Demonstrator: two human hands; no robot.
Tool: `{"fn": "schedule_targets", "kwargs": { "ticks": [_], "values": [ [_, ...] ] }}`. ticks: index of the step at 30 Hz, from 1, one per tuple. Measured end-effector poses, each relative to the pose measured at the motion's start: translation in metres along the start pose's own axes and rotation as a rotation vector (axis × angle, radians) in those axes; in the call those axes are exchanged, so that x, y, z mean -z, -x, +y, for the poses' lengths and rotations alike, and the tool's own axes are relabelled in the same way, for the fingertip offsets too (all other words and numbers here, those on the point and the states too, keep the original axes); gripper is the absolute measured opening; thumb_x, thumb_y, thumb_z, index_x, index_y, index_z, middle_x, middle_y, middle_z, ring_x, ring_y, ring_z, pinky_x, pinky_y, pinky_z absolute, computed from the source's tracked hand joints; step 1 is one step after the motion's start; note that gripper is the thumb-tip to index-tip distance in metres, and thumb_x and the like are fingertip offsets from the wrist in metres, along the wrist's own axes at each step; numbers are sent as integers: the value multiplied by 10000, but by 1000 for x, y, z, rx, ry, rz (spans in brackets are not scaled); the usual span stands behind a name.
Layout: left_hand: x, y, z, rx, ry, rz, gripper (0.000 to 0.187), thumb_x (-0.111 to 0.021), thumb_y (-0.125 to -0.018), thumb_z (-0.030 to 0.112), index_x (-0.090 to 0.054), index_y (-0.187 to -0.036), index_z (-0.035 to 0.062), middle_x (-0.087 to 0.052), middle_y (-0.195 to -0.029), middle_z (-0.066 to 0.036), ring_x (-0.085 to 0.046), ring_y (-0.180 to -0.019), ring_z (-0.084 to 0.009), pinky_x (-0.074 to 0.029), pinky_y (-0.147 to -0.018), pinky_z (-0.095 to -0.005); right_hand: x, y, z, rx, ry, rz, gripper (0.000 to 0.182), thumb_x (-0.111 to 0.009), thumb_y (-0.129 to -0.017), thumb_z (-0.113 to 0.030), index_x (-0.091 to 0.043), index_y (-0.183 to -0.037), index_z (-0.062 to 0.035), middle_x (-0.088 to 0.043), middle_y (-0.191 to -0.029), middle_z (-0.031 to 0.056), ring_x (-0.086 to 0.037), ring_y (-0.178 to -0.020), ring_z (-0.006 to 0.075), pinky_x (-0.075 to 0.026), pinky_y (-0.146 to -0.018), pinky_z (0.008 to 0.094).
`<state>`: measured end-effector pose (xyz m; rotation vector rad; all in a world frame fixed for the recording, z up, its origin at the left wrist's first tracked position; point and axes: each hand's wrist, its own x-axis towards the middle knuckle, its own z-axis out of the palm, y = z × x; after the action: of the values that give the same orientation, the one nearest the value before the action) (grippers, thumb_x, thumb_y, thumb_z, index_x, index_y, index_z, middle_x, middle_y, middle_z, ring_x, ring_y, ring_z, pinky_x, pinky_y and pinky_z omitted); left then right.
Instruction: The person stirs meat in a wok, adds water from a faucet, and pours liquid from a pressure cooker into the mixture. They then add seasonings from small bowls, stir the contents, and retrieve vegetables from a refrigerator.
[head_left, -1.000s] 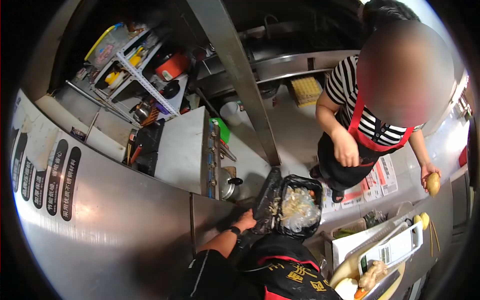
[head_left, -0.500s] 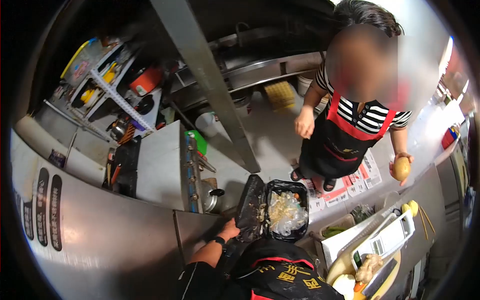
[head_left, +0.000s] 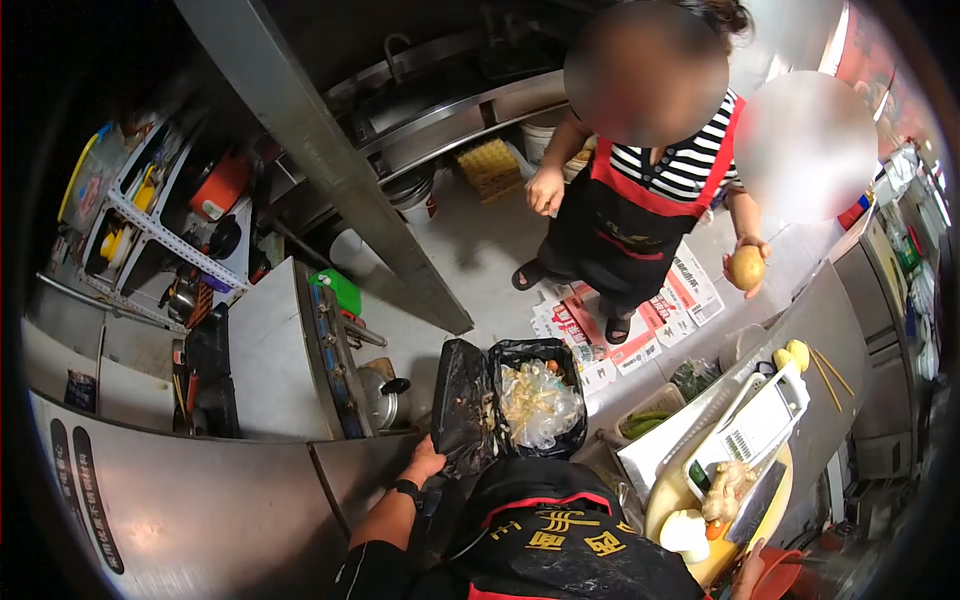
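My left hand, with a dark watch on its wrist, is closed on the edge of the raised black lid. The lid belongs to a lined bin holding food scraps and clear plastic. At the bottom right, my right hand shows only in part, beside a cutting board and touching or close to a red-orange container; its fingers are unclear. On the board are a knife, ginger root, a peeled white vegetable and an orange piece.
Facing me, a person in a black-and-red apron holds a round yellow-brown vegetable. A white grater and chopsticks lie on the right counter. A metal post, shelves and a pot are leftward.
The view has shifted, moving the scene leftward. My right hand and the red-orange container have come into view at the bottom right. My left hand is still at the lid.
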<state>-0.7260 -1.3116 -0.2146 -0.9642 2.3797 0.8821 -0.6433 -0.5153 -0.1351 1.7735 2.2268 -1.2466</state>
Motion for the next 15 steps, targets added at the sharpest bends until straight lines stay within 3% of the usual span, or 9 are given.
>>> {"fn": "schedule_targets", "kwargs": {
  "ticks": [12, 15],
  "values": [
    [9, 0, 5, 0, 1, -23, 546, -601, -746, 77, -485, -1278, 38, -587, -1217, -263, -537, -1176, -419, -440, -981, -441, 9, 4, -6, 21, 0, 1, 653, -462, -922, -648, -411, -499, -154, -375, -434, -10, -330, -341, 133, -225, -348, 295],
    [3, -14, 28, -35, 37, -35, 553, -608, -743, 91, -487, -1279, 34, -597, -1202, -263, -544, -1167, -421, -437, -984, -448, 7, 28, -30, -55, -15, -5, 668, -513, -919, -616, -397, -485, -121, -358, -465, -14, -323, -419, 134, -244, -432, 322]
  ]
}}
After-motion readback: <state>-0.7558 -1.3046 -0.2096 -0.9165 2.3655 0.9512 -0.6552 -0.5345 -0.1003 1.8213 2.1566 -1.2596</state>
